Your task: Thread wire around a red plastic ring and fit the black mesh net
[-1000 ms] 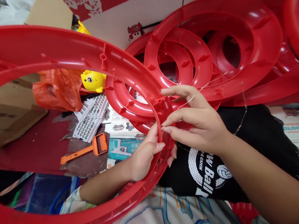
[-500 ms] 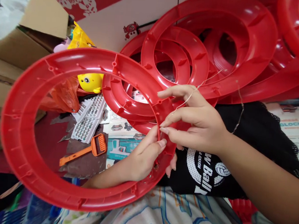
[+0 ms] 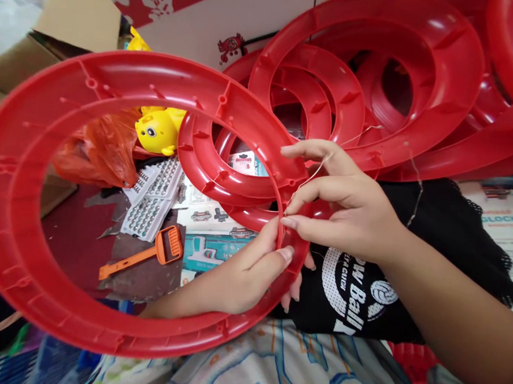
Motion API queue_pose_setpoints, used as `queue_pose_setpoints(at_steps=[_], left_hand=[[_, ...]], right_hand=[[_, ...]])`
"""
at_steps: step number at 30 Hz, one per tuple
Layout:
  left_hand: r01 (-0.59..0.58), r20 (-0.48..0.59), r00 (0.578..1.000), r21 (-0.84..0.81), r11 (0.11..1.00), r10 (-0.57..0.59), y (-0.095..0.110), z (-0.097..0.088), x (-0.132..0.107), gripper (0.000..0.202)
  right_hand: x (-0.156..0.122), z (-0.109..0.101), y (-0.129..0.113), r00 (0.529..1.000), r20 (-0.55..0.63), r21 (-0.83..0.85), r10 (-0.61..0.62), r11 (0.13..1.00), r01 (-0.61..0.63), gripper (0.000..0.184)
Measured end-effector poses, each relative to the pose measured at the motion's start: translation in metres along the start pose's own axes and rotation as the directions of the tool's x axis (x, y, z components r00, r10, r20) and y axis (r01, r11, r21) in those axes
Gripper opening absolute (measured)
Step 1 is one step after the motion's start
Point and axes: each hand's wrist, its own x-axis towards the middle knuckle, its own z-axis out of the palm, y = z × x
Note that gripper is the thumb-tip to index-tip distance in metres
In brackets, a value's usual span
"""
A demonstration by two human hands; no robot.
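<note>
A large red plastic ring (image 3: 22, 247), with small ribs and pegs inside its channel, is held up in front of me. My left hand (image 3: 256, 270) reaches through the ring and grips its right side, thumb on the near face and fingertips showing beyond the outer edge. At the inner rim just above that thumb, my right hand (image 3: 342, 209) pinches a thin pale wire (image 3: 312, 178) between thumb and index finger, with its other fingers raised. The wire passes up over the fingers; where its end lies at the rim is hard to make out.
More red rings (image 3: 444, 111) are piled at the back right. A yellow toy (image 3: 156, 131), an orange plastic bag (image 3: 98, 150), white trays of small metal balls (image 3: 146, 214) and an orange scoop-like tool (image 3: 142, 257) lie behind the ring. A black printed cloth (image 3: 437, 226) lies at right.
The ring has tilted, its left side shifting left and its top edge rising. Both hands have moved slightly right, keeping their holds on the ring and wire.
</note>
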Motion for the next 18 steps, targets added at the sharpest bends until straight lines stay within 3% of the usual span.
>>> queue_pose_setpoints(at_steps=[3,7,12,15,18], left_hand=[[0.125,0.119,0.985,0.006,0.992,-0.125,-0.001,-0.004,-0.002,0.024],[0.165,0.151,0.975,-0.001,0.986,-0.162,-0.004,-0.008,-0.004,0.026],[0.137,0.158,0.978,0.021,0.99,-0.138,-0.007,-0.008,-0.003,0.036],[0.143,0.174,0.975,-0.014,0.99,-0.138,-0.006,-0.008,-0.004,0.05],[0.185,0.182,0.967,-0.035,0.982,-0.176,-0.006,-0.009,-0.005,0.049]], right_hand=[[0.0,0.002,0.003,0.999,-0.038,0.04,-0.013,0.999,0.015,0.019],[0.002,-0.001,0.005,0.998,-0.044,0.075,-0.049,0.996,0.053,0.048],[0.003,-0.009,0.002,0.994,0.085,0.023,-0.063,0.998,0.061,0.013],[0.003,-0.012,0.0,0.995,0.075,0.034,-0.066,0.997,0.064,0.014],[0.005,-0.017,0.0,0.988,0.13,0.028,-0.087,0.996,0.084,0.016]])
